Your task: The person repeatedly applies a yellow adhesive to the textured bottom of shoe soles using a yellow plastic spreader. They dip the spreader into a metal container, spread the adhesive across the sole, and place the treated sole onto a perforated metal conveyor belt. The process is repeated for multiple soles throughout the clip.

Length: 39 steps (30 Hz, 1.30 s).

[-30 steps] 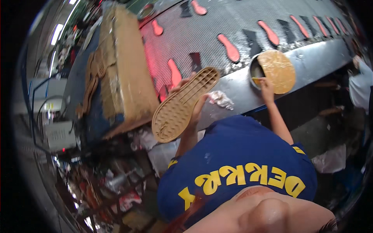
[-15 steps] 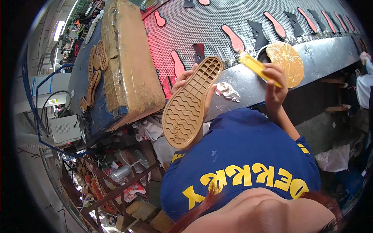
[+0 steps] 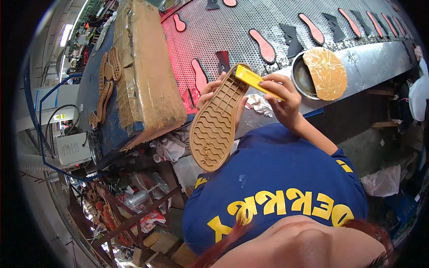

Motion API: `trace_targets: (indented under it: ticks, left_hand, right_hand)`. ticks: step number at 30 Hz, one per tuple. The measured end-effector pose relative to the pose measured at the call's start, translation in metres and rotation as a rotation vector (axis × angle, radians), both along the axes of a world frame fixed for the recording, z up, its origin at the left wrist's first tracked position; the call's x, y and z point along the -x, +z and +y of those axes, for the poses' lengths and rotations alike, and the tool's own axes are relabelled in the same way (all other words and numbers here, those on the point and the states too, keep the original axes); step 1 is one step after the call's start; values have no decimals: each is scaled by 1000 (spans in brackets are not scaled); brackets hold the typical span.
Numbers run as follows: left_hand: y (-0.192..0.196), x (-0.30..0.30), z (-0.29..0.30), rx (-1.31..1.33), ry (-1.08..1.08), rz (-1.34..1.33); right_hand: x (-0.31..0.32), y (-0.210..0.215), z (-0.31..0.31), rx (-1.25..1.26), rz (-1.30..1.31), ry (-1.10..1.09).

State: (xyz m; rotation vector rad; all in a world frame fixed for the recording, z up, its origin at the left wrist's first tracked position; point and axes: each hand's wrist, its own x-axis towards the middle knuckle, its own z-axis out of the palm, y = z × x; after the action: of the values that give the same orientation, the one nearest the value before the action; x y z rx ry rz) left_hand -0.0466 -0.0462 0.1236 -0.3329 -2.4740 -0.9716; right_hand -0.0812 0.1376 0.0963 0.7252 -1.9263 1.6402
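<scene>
A tan shoe sole [image 3: 213, 127] is held up before me, its wavy and gridded tread facing me. Its narrower end points away, toward the mesh surface. My left hand [image 3: 209, 93] grips it from behind, fingers along the left edge and thumb at the right edge. In my right hand [image 3: 286, 99] is a yellow brush [image 3: 258, 82], closed between thumb and fingers. The brush's front end lies at the far right edge of the sole; its tip is hidden or too small to make out. Crumpled white paper [image 3: 260, 105] lies on the metal ledge behind the hands.
A metal bowl [image 3: 304, 77], partly covered by a round tan board [image 3: 330, 73], stands on the ledge [image 3: 371, 60]. Pink insoles [image 3: 262, 46] and black cut pieces [image 3: 290, 40] lie on the mesh surface [image 3: 241, 22]. A taped cardboard box [image 3: 154, 67] stands left, with more soles [image 3: 105, 94] beside it.
My right hand has moved left with the brush, from beside the bowl to the sole's far end. The bowl is more exposed now. My left hand and the sole stay nearly in place.
</scene>
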Motion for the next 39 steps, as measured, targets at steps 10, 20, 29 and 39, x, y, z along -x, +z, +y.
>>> trace_targets:
  ticks: [10, 20, 29, 39]
  left_hand:
    - [-11, 7, 4, -170, -22, -30]
    - [-38, 19, 18, -635, -174, 169]
    - [-41, 22, 18, -903, -246, 9]
    - [-68, 24, 28, -1405, -711, -230]
  right_hand:
    - [-2, 5, 0, -85, 79, 91]
    - [-30, 18, -22, -84, 192, 209]
    - [-28, 21, -19, -102, 131, 171]
    - [-34, 29, -17, -134, 223, 203]
